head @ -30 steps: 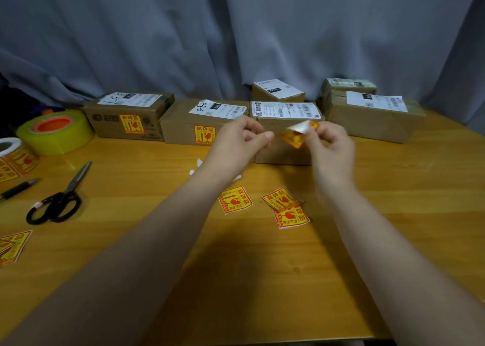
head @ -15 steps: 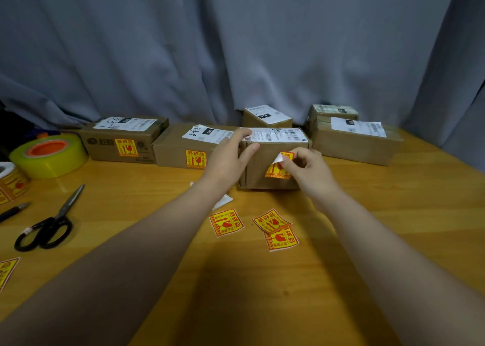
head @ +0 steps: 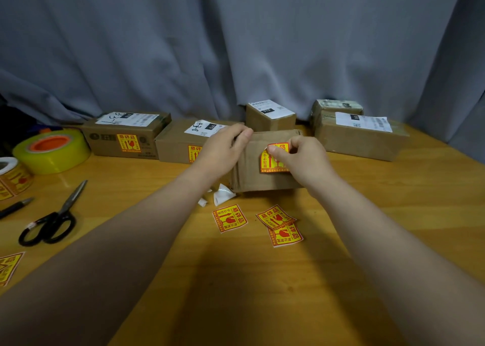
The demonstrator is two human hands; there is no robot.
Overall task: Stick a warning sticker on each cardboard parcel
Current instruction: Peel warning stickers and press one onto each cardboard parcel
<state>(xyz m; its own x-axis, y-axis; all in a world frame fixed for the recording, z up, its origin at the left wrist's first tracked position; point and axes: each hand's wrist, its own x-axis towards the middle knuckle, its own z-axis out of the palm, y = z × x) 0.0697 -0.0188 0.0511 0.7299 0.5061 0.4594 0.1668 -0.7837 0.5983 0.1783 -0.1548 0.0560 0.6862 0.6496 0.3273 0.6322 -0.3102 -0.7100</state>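
While the left hand (head: 223,149) grips the middle brown cardboard parcel (head: 265,167) and right fingers (head: 278,153) press a yellow-red warning sticker (head: 271,162) onto its near face, two left parcels already wear stickers (three far-right ones seemingly don't).

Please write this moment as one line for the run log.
step: sticking | left hand: steadies middle parcel | right hand: presses sticker on its front | spare stickers: on table
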